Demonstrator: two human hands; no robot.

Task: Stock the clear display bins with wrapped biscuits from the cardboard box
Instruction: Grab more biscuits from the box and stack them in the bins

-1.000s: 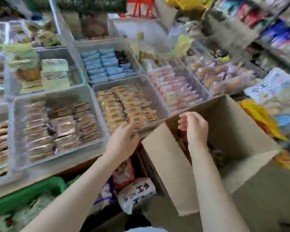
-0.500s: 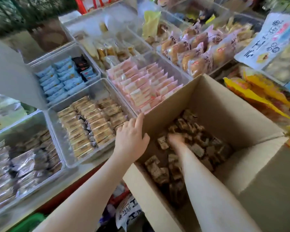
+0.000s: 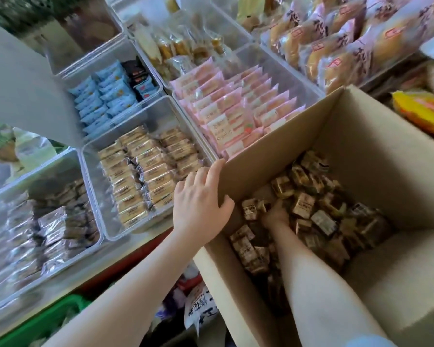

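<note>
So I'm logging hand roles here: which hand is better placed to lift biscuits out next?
Right. The right hand is already down among the wrapped biscuits inside the cardboard box, while the left hand steadies its rim.

Tan cardboard box (image 3: pixel 376 156), brown-wrapped biscuits (image 3: pixel 303 209); pink pkts (image 3: pixel 236 108), blue pkts (image 3: pixel 103 96).
</note>
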